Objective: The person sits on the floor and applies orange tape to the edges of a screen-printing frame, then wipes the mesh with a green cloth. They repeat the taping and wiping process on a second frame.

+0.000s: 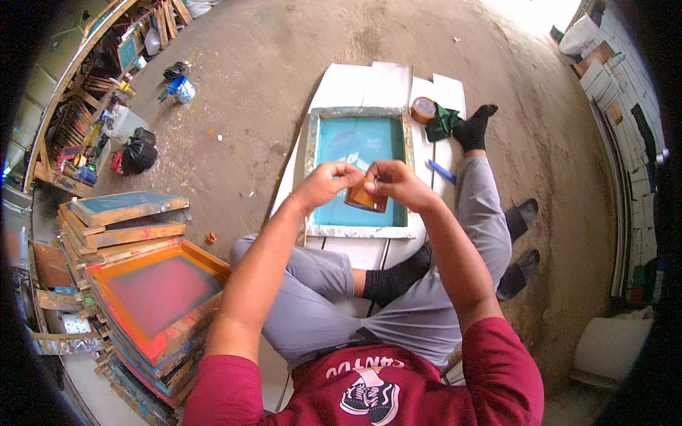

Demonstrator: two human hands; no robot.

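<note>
Both my hands are raised over a screen-printing frame [359, 231] with teal mesh and a paint-stained wooden border. My left hand [328, 184] pinches thumb and fingertips together at the upper left edge of a short strip of brown packing tape [368, 201]. The thumb and fingers of my right hand [401, 186] grip the same strip from the right; it hangs over the mesh. A roll of brown tape [423, 108] lies past the frame's far right corner, beside a dark green cloth [444, 122]. Nearer my leg is a blue stick-like tool [442, 172].
White boards [341, 84] lie under the frame. Stacked printing screens [153, 298] stand close on my left, the top one red and orange. Further left are black bags [138, 150] and a blue-white pail [182, 89]. Dark slippers [520, 273] rest on the floor by my right leg.
</note>
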